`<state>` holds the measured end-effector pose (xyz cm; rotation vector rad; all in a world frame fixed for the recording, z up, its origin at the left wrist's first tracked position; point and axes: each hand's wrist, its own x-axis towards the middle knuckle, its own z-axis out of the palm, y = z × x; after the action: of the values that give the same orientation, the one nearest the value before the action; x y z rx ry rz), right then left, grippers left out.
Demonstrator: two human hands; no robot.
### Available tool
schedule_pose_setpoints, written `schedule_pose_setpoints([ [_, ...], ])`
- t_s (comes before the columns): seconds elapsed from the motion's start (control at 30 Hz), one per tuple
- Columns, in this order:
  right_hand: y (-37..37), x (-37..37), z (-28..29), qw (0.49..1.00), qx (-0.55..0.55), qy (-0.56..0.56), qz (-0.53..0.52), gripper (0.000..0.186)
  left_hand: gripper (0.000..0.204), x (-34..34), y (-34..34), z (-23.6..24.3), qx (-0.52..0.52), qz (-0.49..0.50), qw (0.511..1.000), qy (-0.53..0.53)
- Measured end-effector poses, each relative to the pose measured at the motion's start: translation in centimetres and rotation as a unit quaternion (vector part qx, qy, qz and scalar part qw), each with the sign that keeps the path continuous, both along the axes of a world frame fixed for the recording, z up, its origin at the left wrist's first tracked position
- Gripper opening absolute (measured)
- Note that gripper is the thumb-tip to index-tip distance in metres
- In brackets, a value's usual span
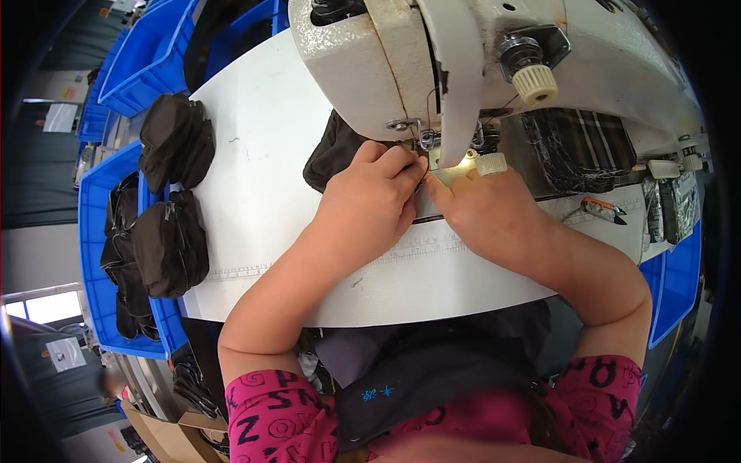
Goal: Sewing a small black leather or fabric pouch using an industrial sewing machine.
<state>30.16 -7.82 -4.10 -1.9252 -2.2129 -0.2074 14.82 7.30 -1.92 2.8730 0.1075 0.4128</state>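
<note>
A white sewing machine (370,65) stands over the table, its small lamp lit beside the needle. Under its presser foot lies a dark fabric pouch (330,154), its body spreading out to the left. My left hand (367,197) is closed on the pouch's edge right by the needle, fingers bent. My right hand (494,204) meets it from the other side, thumb and curled fingers pinching the same edge. The machine head and my fingers hide the stitching spot and most of the gripped edge.
Finished-looking dark pouches (171,243) are heaped at the left, over a blue bin (93,231). Dark striped fabric pieces (579,147) lie stacked right of the needle. Thread snips (604,208) rest near a printed ruler strip (417,251). Another blue bin (671,285) sits at the right.
</note>
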Motion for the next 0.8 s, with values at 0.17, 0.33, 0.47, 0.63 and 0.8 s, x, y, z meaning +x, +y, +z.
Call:
schedule_pose_setpoints([
  [0.17,-0.1,0.2,0.8,0.999,-0.014,-0.033,-0.014,0.050,0.046,0.1,-1.4,0.6,-0.005,0.062,0.997,0.046],
  [0.33,0.2,0.6,0.0,0.998,0.030,-0.045,-0.035,0.044,0.043,0.5,-1.3,-0.1,-0.007,0.064,0.998,0.009],
  [0.47,0.7,0.7,-0.1,0.996,0.085,0.026,0.014,0.034,0.043,-0.1,1.8,-1.1,-0.285,0.048,0.957,-0.010],
  [0.63,0.9,-1.2,0.0,0.994,0.037,0.088,0.055,0.026,0.044,-0.3,2.8,-0.9,-0.580,0.109,0.807,0.042],
  [0.8,2.0,-1.3,-0.8,0.974,0.176,0.043,0.137,0.018,0.043,-0.5,2.4,-0.4,-0.545,0.082,0.834,0.013],
])
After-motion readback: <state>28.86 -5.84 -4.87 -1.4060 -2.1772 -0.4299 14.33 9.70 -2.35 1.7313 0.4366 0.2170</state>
